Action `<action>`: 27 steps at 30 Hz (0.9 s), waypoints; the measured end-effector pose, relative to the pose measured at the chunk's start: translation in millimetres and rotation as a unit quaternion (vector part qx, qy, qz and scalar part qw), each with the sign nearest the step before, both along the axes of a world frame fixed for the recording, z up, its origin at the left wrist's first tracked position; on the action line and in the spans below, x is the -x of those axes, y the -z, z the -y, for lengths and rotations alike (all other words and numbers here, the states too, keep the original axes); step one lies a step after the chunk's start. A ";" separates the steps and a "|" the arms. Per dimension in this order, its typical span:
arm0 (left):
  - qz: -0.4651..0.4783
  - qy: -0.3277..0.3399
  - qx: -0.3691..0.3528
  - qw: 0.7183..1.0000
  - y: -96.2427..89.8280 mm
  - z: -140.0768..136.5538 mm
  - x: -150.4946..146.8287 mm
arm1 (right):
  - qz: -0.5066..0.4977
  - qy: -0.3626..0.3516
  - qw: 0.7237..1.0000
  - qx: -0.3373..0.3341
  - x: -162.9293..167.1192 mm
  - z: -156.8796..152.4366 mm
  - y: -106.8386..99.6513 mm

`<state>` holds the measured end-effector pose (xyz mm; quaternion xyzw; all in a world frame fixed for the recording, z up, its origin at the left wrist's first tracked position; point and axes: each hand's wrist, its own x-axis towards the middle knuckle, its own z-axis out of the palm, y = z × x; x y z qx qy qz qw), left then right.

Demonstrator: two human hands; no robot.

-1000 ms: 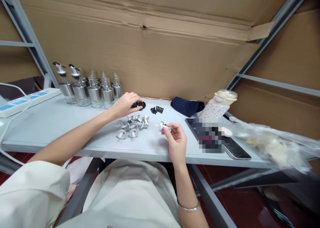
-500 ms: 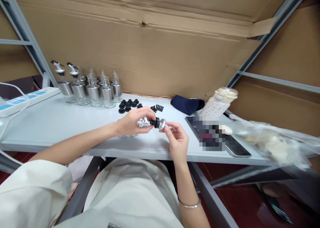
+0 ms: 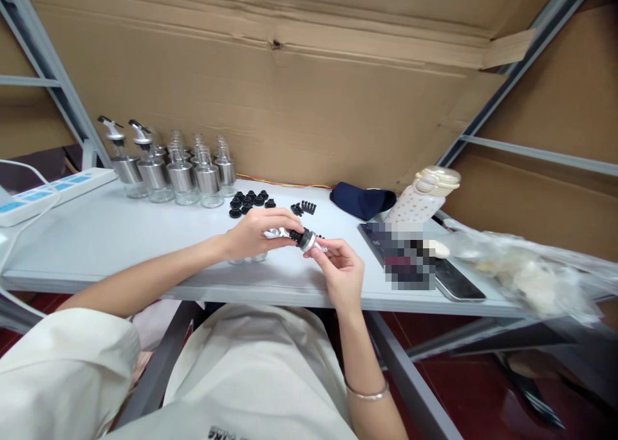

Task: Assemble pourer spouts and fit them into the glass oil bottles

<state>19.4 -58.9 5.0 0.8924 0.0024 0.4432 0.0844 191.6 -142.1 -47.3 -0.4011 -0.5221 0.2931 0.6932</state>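
Between my two hands is a bottle pourer spout (image 3: 308, 239), with a ribbed black stopper and a silver top. My left hand (image 3: 255, 233) is closed, its fingertips pinching the black stopper end. The thumb and fingers of my right hand (image 3: 345, 273) are closed on the silver end at the right. Other silver pieces (image 3: 276, 233) show beside my left fingers, partly hidden by them. Behind my hands several black stoppers (image 3: 247, 201) sit in a cluster, near small black comb-like parts (image 3: 308, 207).
Glass bottles with steel bands (image 3: 182, 177) stand at the back left, two with pourers fitted. A power strip (image 3: 58, 192) lies far left. To the right are a navy cap (image 3: 362, 201), a spotted bottle (image 3: 416, 202), a phone (image 3: 458, 280) and plastic bags (image 3: 535, 276).
The pourer's silver end has tipped down and drawn in towards my left hand. My right fingers have shifted slightly around it. Both hands keep hold.
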 end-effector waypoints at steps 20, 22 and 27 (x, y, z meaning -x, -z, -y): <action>-0.019 0.038 0.031 0.999 3.6 4.2 -1.7 | -0.001 -0.074 0.997 0.026 -2.9 0.2 1.8; -0.021 0.034 0.023 0.999 3.9 4.0 -1.2 | 0.004 -0.073 0.997 0.031 -2.5 -0.6 1.9; -0.016 0.016 -0.016 1.000 2.5 2.8 -0.3 | 0.051 -0.011 0.998 -0.017 -0.3 -2.9 0.8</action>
